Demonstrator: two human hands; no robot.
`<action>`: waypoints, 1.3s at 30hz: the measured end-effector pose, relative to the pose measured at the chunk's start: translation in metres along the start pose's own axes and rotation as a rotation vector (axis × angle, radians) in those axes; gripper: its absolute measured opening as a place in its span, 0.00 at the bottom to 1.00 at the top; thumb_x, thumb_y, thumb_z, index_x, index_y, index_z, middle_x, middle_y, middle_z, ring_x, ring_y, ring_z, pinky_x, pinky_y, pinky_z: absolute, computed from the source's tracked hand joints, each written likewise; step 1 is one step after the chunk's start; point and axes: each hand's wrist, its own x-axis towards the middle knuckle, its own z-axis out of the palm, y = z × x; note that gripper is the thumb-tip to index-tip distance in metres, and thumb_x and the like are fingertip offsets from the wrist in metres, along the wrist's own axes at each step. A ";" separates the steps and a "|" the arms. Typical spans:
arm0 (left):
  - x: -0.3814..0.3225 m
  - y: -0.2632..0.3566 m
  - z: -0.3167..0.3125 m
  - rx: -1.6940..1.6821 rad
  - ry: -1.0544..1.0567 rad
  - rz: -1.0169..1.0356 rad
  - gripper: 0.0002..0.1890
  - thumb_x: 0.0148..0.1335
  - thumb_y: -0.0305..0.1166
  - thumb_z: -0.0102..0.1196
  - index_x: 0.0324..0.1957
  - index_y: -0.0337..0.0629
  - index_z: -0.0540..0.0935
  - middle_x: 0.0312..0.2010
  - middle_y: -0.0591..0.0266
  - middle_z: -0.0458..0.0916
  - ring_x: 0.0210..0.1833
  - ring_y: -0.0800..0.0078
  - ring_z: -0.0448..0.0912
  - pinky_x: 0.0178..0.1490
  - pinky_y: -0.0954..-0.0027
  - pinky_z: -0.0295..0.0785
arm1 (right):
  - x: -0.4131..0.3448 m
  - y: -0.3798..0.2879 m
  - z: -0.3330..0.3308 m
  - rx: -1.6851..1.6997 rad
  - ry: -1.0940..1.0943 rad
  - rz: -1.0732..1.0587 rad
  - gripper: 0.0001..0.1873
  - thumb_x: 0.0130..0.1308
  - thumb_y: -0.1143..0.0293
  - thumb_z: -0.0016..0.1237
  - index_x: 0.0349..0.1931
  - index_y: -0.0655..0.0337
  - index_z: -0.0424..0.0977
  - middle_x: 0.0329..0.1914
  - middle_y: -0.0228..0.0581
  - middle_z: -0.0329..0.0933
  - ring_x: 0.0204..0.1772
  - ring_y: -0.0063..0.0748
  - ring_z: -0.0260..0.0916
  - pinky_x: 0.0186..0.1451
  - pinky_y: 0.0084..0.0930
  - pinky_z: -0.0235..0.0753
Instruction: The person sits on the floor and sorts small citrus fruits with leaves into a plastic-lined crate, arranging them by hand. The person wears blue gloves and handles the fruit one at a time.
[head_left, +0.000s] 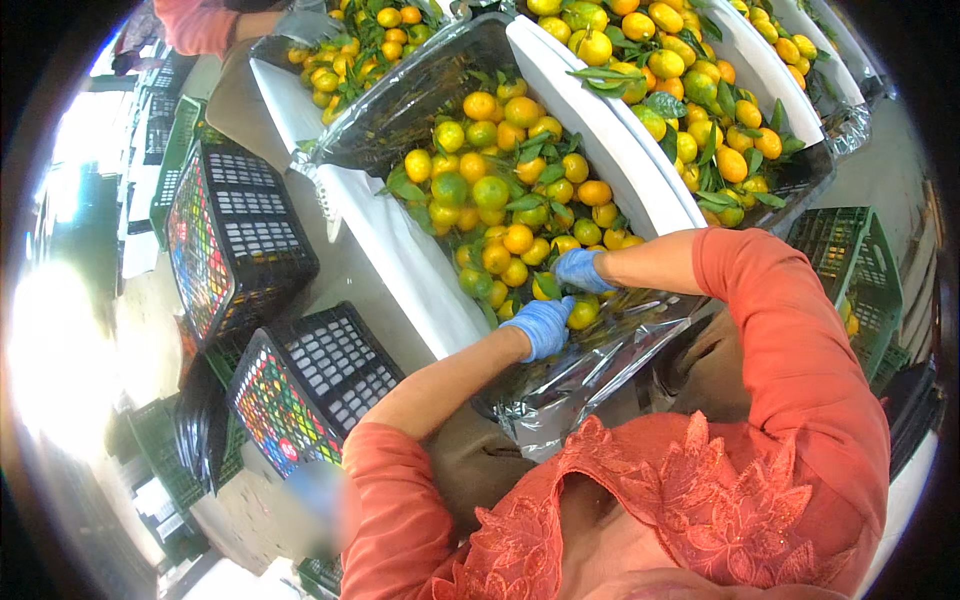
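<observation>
Before me lies a bin lined with clear plastic film (600, 375), with a heap of small yellow, orange and green citrus fruits (491, 193) with leaves. My left hand (541, 328), in a blue glove, is at the near end of the heap, its fingertips beside a yellow-green citrus fruit (582, 313). Just above and to the right, my right hand (581, 271), also blue-gloved, reaches down among the fruits near a green leaf (548, 285). The fingers of both hands are partly hidden, so a hold on any fruit cannot be told.
White boards (600, 127) flank the bin. Another fruit-filled bin (806, 169) adjoins on the right. Black plastic crates (255, 202) stand at left, a green crate (877, 292) at right. At the upper left, another person's gloved hand (309, 27) touches fruit in a further bin.
</observation>
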 end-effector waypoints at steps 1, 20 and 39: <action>-0.001 0.000 0.000 0.018 0.020 0.009 0.27 0.63 0.37 0.54 0.62 0.34 0.70 0.50 0.36 0.81 0.52 0.40 0.81 0.56 0.47 0.75 | 0.008 -0.003 -0.012 -0.090 0.052 -0.057 0.17 0.62 0.68 0.50 0.50 0.62 0.80 0.44 0.50 0.83 0.48 0.45 0.80 0.50 0.39 0.78; 0.006 -0.017 0.008 0.376 0.120 0.247 0.15 0.61 0.28 0.53 0.47 0.31 0.83 0.53 0.42 0.79 0.54 0.43 0.80 0.54 0.52 0.77 | -0.187 -0.073 -0.237 -0.215 1.566 0.006 0.28 0.62 0.68 0.60 0.63 0.64 0.69 0.50 0.53 0.80 0.53 0.49 0.78 0.58 0.37 0.78; 0.040 0.001 0.010 -0.042 0.164 0.069 0.41 0.56 0.45 0.67 0.69 0.41 0.67 0.63 0.39 0.69 0.61 0.44 0.74 0.63 0.51 0.72 | -0.041 0.020 -0.018 -0.119 -0.192 0.421 0.34 0.52 0.59 0.68 0.59 0.64 0.77 0.55 0.48 0.82 0.56 0.45 0.79 0.59 0.41 0.76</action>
